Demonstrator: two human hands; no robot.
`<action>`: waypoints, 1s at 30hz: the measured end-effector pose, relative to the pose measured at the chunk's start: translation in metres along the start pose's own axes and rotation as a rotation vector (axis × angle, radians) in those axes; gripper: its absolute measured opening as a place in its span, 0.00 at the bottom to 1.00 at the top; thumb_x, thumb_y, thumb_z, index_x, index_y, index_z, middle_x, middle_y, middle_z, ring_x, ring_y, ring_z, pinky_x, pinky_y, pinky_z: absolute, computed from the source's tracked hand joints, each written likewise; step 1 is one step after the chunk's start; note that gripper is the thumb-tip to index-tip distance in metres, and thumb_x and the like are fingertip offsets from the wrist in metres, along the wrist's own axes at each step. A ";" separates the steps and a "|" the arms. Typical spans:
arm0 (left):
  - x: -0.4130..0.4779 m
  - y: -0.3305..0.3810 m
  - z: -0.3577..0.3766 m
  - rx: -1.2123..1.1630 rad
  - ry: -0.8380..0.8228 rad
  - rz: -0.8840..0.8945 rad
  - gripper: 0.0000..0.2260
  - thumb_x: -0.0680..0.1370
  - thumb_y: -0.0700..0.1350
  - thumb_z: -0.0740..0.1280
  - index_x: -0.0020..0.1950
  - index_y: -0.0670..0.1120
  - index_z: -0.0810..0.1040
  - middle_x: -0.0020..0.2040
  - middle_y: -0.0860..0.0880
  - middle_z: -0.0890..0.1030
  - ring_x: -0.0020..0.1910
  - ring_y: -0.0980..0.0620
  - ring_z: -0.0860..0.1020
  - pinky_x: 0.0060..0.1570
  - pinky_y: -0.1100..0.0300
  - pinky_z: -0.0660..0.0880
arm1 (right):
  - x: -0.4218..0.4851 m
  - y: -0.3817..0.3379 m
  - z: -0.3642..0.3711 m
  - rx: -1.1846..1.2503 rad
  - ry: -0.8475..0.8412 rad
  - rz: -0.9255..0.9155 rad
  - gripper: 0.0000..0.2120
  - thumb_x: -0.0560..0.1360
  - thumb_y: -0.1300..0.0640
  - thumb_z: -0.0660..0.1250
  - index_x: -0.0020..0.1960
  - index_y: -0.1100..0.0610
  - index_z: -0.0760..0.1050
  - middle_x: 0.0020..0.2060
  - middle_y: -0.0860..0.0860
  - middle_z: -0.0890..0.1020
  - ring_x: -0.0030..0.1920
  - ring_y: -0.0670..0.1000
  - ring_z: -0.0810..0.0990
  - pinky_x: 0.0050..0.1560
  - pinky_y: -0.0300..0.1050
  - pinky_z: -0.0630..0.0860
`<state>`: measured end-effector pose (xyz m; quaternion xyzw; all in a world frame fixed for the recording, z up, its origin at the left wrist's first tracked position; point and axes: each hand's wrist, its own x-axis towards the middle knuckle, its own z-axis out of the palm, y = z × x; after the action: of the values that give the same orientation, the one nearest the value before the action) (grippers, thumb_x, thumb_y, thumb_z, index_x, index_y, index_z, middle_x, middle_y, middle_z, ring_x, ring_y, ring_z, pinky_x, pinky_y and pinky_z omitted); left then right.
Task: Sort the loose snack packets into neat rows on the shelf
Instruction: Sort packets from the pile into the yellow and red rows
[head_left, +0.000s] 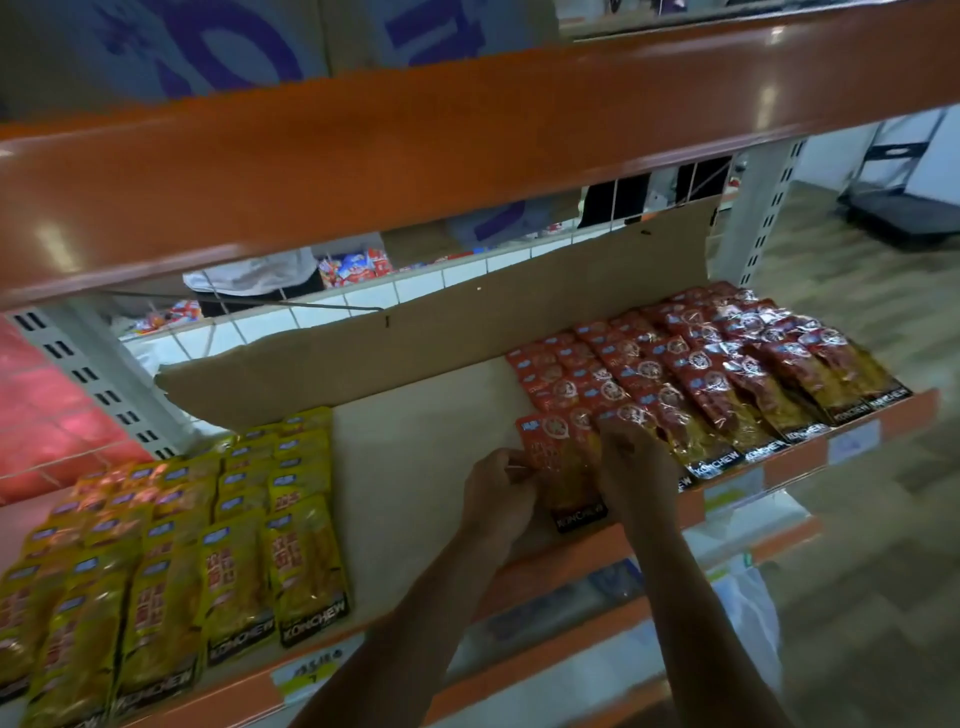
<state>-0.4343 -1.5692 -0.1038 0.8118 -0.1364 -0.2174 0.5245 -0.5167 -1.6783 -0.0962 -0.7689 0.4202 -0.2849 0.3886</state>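
The shelf (415, 467) spans the view, with a pale deck and an orange front edge. An orange upper beam (415, 145) crosses at 12 o'clock. A cardboard sheet (441, 343) stands along the back of the shelf, from 9 o'clock to 2 o'clock. The yellow packets (171, 545) lie in overlapping rows at 8 o'clock, dark printed ends toward the front edge. The red packets (701, 374) lie in similar overlapping rows at 3 o'clock. A bare strip of deck separates the two groups. The loose red packet (563, 467) lies flat on the deck at 5 o'clock, just left of the red rows and touching the nearest one, its dark end at the front edge. The right hand (636, 467) rests over the packet's right side, fingers bent down onto it; its grip is closed on that edge. The left hand (496, 493) is curled, its grip pinching the packet's left edge.
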 end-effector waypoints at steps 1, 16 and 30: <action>0.002 0.000 0.004 0.002 -0.002 -0.005 0.04 0.73 0.44 0.72 0.46 0.50 0.79 0.44 0.53 0.82 0.43 0.56 0.80 0.46 0.58 0.79 | 0.002 0.002 -0.002 0.004 -0.002 0.005 0.11 0.79 0.60 0.60 0.57 0.57 0.80 0.49 0.55 0.82 0.42 0.47 0.74 0.34 0.34 0.62; 0.078 0.011 -0.018 -0.034 0.263 -0.010 0.12 0.75 0.46 0.70 0.57 0.45 0.81 0.50 0.49 0.83 0.49 0.51 0.81 0.52 0.54 0.78 | 0.023 -0.010 0.013 -0.145 -0.070 -0.196 0.13 0.76 0.60 0.63 0.59 0.57 0.79 0.53 0.54 0.82 0.54 0.56 0.77 0.46 0.40 0.63; 0.141 0.023 -0.012 0.218 0.209 -0.024 0.11 0.73 0.48 0.70 0.54 0.47 0.83 0.51 0.48 0.83 0.52 0.48 0.80 0.55 0.53 0.77 | 0.036 -0.005 0.044 -0.240 0.024 -0.357 0.13 0.70 0.60 0.59 0.48 0.59 0.81 0.43 0.54 0.82 0.46 0.57 0.75 0.45 0.48 0.73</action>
<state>-0.3062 -1.6324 -0.1084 0.8837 -0.0942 -0.1221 0.4420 -0.4633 -1.6922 -0.1112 -0.8685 0.3130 -0.3060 0.2327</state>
